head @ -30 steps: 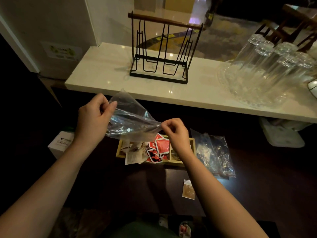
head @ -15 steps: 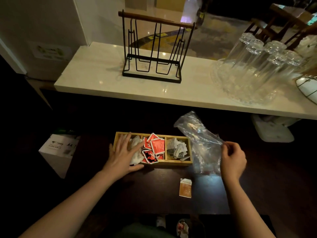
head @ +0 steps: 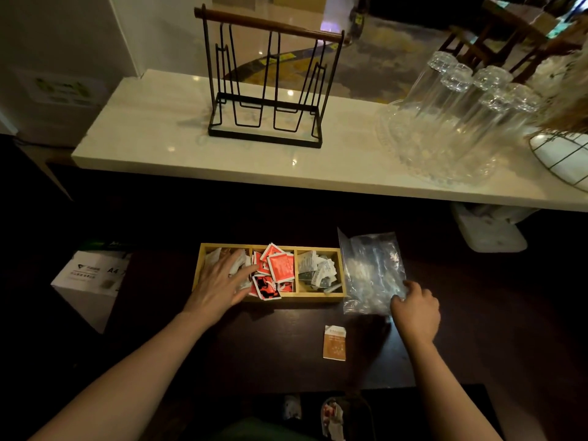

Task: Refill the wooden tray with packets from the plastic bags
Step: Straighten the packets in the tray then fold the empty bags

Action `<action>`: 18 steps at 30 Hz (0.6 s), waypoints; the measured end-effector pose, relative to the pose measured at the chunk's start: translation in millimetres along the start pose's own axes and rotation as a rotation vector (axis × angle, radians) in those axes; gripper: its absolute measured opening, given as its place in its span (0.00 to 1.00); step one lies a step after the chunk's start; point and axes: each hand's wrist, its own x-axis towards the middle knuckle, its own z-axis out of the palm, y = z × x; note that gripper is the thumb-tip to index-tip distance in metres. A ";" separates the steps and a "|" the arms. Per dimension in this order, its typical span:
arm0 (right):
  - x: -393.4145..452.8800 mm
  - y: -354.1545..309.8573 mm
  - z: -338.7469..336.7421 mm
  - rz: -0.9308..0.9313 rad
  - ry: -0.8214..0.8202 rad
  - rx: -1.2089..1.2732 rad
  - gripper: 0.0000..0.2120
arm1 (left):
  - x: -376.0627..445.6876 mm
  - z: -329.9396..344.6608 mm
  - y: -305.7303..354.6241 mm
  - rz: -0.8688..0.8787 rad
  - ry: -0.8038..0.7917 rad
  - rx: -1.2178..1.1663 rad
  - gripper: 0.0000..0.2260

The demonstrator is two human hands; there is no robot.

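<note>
A wooden tray with three compartments lies on the dark table. White packets fill its left part, red packets the middle, grey and white packets the right. My left hand lies flat with spread fingers on the white packets in the left compartment. Clear plastic bags lie flat just right of the tray. My right hand holds their near right corner with curled fingers. One loose brown and white packet lies on the table in front of the tray.
A marble counter runs behind, carrying a black wire rack and several upturned glasses on a glass dish. A white A4 paper box stands left of the tray. A white object sits under the counter at right.
The empty bag, first held up by both hands over the tray, was carried right and laid flat on the bags. My left hand dropped onto the tray's left compartment.
</note>
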 end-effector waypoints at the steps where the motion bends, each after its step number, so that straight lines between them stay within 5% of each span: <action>1: -1.3 -1.8 -0.7 -0.007 0.035 -0.018 0.23 | -0.1 -0.3 -2.2 0.003 0.008 0.023 0.26; 6: -7.0 -21.6 -1.6 -0.281 0.291 -0.041 0.24 | 1.1 -1.4 -1.5 -0.029 0.001 0.114 0.28; 9: -20.1 -53.6 1.7 -0.539 0.300 0.012 0.21 | 4.6 4.0 -2.6 -0.083 0.012 0.072 0.23; 14: -77.7 -124.7 36.3 -0.956 -0.052 0.058 0.22 | 8.0 11.3 -7.8 -0.144 0.100 0.043 0.17; 18: -91.0 -163.3 70.7 -0.972 -0.348 -0.146 0.36 | 7.1 10.9 -9.7 -0.153 0.069 0.036 0.19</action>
